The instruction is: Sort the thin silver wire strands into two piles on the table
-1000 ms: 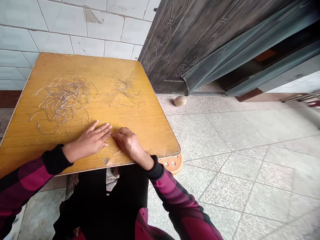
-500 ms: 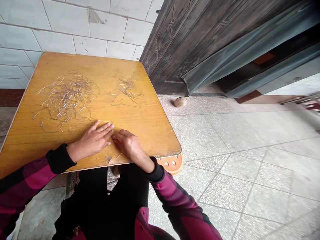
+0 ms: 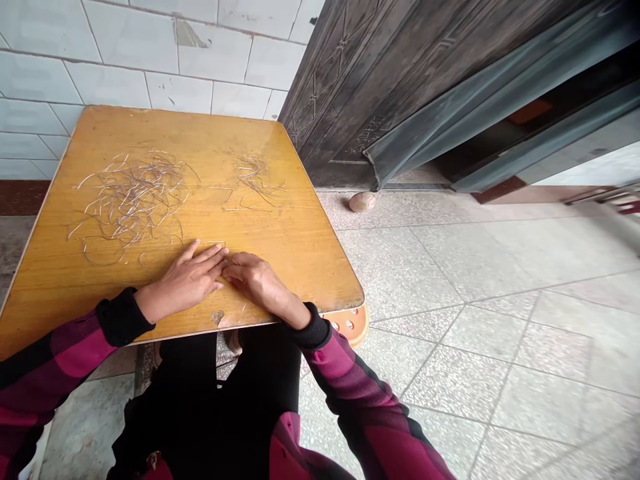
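Observation:
Two tangles of thin silvery wire lie on a yellow wooden tabletop (image 3: 285,260): a large loose pile (image 3: 133,200) on the left and a smaller one (image 3: 255,179) further right. My left hand (image 3: 187,277) rests flat on the wood just below the large pile, fingers slightly spread and pointing right. My right hand (image 3: 253,279) lies with curled fingers against the left fingertips. A thin wire loop (image 3: 213,242) lies just above my left fingers. Anything fine under my right fingers is hidden.
A dark embossed metal door (image 3: 400,87) stands ajar to the right of the table, beside a white tiled wall (image 3: 150,60). A small round ball (image 3: 361,201) sits on the speckled tile floor (image 3: 450,373). An orange perforated plastic object (image 3: 350,325) shows under the table's near corner.
My right hand has slid left and slightly up, closing against my left fingertips. My left hand has hardly moved, and the wire piles look unchanged.

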The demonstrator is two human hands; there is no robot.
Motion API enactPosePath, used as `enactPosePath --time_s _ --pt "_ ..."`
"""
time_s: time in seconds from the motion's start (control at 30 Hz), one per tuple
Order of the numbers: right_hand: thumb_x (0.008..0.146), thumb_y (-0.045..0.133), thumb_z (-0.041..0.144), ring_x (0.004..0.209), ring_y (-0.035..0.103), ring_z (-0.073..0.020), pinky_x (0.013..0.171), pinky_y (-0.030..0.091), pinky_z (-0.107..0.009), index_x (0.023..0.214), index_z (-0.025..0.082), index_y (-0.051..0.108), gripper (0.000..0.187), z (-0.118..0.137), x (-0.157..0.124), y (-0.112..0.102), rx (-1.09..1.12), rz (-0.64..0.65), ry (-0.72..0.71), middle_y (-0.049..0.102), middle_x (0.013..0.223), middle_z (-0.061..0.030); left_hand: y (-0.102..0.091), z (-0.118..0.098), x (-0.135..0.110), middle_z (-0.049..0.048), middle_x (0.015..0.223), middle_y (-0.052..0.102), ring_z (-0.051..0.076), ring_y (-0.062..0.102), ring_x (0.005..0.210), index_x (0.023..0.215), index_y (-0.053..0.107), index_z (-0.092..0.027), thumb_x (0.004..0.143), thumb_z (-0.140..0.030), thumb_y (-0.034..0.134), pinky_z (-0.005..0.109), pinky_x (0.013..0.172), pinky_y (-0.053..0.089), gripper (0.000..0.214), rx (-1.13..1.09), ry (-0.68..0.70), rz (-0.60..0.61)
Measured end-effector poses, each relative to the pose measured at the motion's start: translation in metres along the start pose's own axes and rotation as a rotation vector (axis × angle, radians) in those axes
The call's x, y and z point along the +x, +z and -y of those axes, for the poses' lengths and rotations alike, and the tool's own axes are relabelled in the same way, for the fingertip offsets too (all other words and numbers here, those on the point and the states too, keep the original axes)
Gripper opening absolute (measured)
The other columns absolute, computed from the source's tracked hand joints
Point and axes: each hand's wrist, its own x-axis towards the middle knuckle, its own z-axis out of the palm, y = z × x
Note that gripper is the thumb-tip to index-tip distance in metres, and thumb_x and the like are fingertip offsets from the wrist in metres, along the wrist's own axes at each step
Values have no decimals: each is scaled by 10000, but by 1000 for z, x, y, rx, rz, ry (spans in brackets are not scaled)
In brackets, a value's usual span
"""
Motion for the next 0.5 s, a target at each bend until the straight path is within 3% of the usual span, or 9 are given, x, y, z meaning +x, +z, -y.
enactPosePath --time_s 0.23,0.37,0.5 --pt "912 579 126 864 635 -177 811 514 -325 1023 175 706 176 5 -16 4 35 -46 121 688 935 -74 3 4 -3 139 1491 469 258 372 1434 1360 545 -138 1001 -285 449 561 1197 199 399 -35 0 12" --pt "911 595 137 800 627 -159 765 508 -285 956 159 708 123 7 -18 7 49 -100 191 670 876 -64 3 7 -4 145 1510 443 259 354 1443 1380 521 -131 993 -304 458 575 1202 165 428 -42 17 36" --pt "939 523 128 764 587 -149 718 473 -266 891 165 697 184 10 -13 6 -13 -82 184 645 832 -51 1 6 -4 149 1510 441 267 347 1446 1382 521 -138 992 -301 458 589 1204 137 427 -45 15 29"
